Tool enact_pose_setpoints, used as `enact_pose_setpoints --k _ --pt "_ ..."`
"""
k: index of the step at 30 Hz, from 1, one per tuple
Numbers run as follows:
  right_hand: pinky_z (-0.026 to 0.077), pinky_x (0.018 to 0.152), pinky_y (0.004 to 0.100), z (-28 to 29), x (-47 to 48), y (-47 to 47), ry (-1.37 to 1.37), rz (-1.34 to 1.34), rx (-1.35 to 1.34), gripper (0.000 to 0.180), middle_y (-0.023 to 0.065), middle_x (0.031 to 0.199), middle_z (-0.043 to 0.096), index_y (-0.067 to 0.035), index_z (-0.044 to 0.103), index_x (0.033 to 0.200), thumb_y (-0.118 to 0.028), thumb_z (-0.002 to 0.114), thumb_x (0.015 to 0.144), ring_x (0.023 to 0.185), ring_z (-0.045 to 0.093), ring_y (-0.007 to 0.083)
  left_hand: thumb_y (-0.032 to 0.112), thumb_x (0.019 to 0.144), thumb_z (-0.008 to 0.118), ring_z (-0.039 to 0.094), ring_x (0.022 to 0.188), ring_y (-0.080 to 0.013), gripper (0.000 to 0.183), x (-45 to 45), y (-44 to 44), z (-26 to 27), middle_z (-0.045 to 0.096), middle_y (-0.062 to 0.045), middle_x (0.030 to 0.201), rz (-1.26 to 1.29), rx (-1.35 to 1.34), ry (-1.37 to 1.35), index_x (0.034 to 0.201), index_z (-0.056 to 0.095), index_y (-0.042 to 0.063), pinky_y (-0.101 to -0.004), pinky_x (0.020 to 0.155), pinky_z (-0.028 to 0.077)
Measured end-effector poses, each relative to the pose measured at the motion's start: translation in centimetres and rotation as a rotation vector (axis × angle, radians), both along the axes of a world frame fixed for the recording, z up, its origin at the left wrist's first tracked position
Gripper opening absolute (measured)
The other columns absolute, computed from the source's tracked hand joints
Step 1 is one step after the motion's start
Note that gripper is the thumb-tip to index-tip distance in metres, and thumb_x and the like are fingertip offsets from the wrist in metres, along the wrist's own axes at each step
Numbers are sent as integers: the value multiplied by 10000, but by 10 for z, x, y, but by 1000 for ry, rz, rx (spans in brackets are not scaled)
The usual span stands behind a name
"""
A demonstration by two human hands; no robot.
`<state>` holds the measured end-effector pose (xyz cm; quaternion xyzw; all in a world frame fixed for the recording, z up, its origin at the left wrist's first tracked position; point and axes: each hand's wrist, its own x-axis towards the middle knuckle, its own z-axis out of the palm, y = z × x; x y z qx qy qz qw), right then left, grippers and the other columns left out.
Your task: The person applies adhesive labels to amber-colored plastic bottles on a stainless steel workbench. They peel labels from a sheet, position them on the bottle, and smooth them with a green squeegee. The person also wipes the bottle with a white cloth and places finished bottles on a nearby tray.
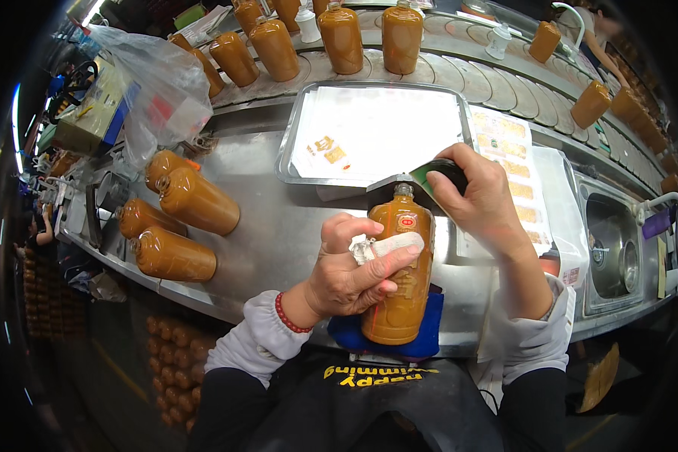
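A brown glazed bottle [398,316] with a clear neck lies on a blue cloth [434,316] at the counter's near edge, its neck pointing away from me. My left hand [361,265] rests across the bottle's front; one finger wears a white wrapping. Near the bottle's shoulder is a small red emblem, with raised decoration lower down. Up and to the right of the neck, my right hand [474,192] grips a dark, flat tool with a green face [422,174]. Beyond the bottle, a clear tray [285,164] holds white sheets with a few gold decals [330,151].
Several brown bottles [200,200] stand on the steel counter at left, beside a plastic bag [158,85]. Slatted conveyors [452,65] carrying bottles run behind the tray. Decal sheets [522,192] and a sink [610,248] are at right. Another person's arm [602,53] reaches towards bottles at top right.
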<state>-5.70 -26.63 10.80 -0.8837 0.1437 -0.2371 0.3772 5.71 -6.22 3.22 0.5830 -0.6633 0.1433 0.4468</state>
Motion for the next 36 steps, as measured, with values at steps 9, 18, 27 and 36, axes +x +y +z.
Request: enact_pose_setpoints --k 9,18,27,36 --pt "485 651 223 -12 -27 1 43 -41 440 196 10 861 640 -16 626 1013 -166 710 922 758 586 61 391 1035 536 475 1093 -262 440 24 -22 2 637 -130 1168 -42 116 195 1291 685 66 -371 973 412" --pt "489 635 226 -11 -24 6 13 -14 435 173 4 846 628 -19 624 1023 -144 685 922 738 583 63 223 978 621 501 1124 -152 357 6 -31 -5 574 -65 1186 -92 222 872 1264 576 15 -314 1018 418" --pt "465 607 208 -24 -39 6 -9 -74 462 164 -7 832 628 -28 629 1039 -145 675 933 699 565 44 133 950 651 529 952 -66 179 8 -45 1 572 -22 1038 -90 361 1078 1060 527 65 -238 855 472" --pt "495 677 222 -15 -29 9 63 98 469 196 19 873 660 -17 633 1037 -160 700 920 773 602 67 178 1037 538 563 965 -101 155 4 -46 -3 606 -56 1042 -310 83 1376 1126 521 52 -267 895 484"
